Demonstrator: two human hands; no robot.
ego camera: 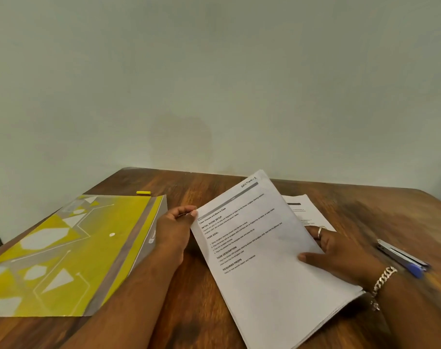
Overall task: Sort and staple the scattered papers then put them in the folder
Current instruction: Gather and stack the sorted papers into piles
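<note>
A stack of white printed papers [262, 248] is held tilted above the wooden table, its top sheet marked "Section-1". My left hand [175, 229] pinches the stack's left corner. My right hand [340, 253] grips the right edge, thumb on top and fingers underneath. A yellow patterned folder [70, 255] lies flat and closed at the left of the table. A silver and blue stapler [403, 258] lies on the table to the right of my right hand. Another printed sheet [302, 210] lies on the table behind the held stack, partly hidden by it.
A small yellow cylinder [143, 192] lies near the table's far edge, behind the folder. A plain wall [214, 84] rises just behind the table [189, 285]. The table's left edge runs close beside the folder.
</note>
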